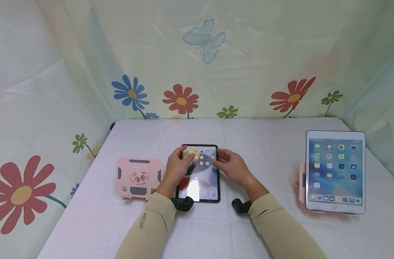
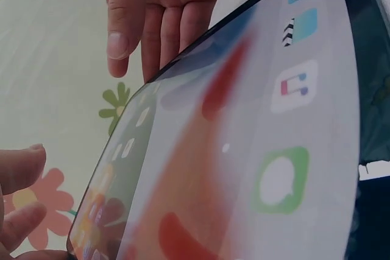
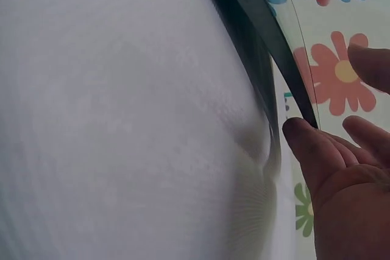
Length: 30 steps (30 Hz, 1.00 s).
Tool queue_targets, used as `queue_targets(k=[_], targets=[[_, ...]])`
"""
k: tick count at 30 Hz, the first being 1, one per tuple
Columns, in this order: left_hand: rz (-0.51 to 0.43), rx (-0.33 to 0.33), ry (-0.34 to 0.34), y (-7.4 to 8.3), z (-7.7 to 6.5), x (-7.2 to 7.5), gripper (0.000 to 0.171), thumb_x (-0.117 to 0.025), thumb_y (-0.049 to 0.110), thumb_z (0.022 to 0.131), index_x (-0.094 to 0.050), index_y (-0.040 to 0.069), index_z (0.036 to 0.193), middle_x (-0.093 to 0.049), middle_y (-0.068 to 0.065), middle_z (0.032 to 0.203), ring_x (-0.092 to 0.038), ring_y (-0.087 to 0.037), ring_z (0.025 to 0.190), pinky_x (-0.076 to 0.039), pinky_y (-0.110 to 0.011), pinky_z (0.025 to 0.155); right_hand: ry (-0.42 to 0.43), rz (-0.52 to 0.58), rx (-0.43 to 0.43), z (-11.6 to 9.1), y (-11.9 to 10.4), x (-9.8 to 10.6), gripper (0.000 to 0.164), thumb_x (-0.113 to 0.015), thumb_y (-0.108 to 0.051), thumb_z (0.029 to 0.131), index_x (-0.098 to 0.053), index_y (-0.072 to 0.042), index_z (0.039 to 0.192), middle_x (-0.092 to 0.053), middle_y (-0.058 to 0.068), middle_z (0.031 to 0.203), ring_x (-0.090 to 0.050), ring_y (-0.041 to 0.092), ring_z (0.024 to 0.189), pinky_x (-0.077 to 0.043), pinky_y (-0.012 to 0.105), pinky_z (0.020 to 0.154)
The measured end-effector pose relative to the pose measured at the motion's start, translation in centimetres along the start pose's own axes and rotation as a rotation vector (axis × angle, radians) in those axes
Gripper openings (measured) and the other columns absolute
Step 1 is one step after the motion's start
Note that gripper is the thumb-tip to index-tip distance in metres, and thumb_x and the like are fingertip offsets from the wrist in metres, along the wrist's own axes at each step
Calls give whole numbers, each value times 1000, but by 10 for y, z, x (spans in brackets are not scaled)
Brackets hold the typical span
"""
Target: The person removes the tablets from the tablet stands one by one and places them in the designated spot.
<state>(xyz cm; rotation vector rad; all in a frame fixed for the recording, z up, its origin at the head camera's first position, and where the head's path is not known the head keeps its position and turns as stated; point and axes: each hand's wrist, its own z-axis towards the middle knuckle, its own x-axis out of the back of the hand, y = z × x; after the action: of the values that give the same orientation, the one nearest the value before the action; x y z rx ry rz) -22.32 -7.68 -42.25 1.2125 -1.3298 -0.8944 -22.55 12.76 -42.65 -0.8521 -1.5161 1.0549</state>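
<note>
A black-edged tablet with a lit screen and rows of app icons sits in the middle of the table. My left hand is at its upper left side, thumb held over the screen and fingers by the edge. At the upper right side, fingers of my right hand touch the tablet's edge; the thumb stands apart from it in the right wrist view. A dark strip runs beside the tablet's edge there; whether it is a case I cannot tell. The undersides of both hands' fingertips are partly hidden.
Left of the tablet stands a pink tablet stand with grey pads. On the right a white tablet with a lit screen leans on another pink stand. A flowered curtain hangs behind the white-covered table.
</note>
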Motion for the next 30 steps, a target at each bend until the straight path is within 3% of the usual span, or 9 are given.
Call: queue_targets(k=[11, 30], targets=[[18, 8, 20, 2, -2, -1, 55, -67, 26, 97, -49, 14, 147, -49, -14, 147, -58, -29, 113, -52, -40, 95, -10, 19, 2, 0, 1, -2, 63, -69, -11, 94, -41, 7, 147, -45, 27, 147, -50, 35, 132, -44, 42, 103], [46, 2, 51, -3, 2, -3, 53, -68, 23, 97, -50, 13, 147, -49, -15, 147, -59, -29, 111, -53, -38, 93, -28, -22, 19, 0, 2, -4, 63, -68, -12, 94, -40, 10, 147, -45, 29, 146, -50, 37, 131, -44, 42, 104]])
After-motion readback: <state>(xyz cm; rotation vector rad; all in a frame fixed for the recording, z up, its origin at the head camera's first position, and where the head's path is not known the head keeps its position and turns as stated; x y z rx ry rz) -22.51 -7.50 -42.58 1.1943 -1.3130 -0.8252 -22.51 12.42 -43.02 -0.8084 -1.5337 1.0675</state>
